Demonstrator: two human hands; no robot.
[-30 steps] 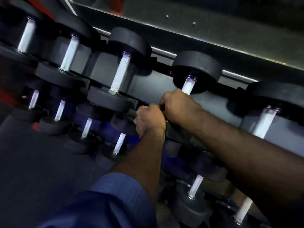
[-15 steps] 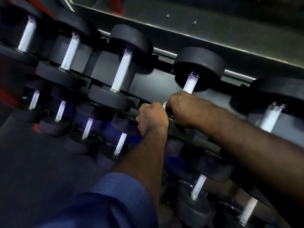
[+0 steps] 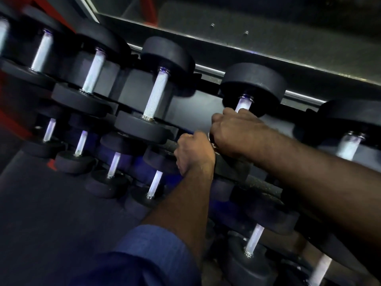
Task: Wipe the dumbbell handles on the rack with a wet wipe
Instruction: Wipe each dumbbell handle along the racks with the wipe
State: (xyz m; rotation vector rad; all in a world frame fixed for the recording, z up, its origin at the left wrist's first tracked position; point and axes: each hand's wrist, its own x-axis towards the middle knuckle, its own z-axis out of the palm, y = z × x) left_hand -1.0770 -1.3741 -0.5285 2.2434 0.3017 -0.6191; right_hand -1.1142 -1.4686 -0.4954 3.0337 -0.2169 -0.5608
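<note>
Two hands are working on one dumbbell handle (image 3: 243, 105), upper tier of rack (image 3: 263, 185): right hand (image 3: 233, 131) is wrapping it; left hand (image 3: 193, 153) is clenching beside it, contents unclear. Wipe unseen. Neighbouring handles (image 3: 156, 93) probably pending.

No readable text, labels, numbers or signs anywhere

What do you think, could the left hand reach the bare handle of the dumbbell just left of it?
Probably yes: the left hand sits close by, and nothing lies across that handle.
</note>
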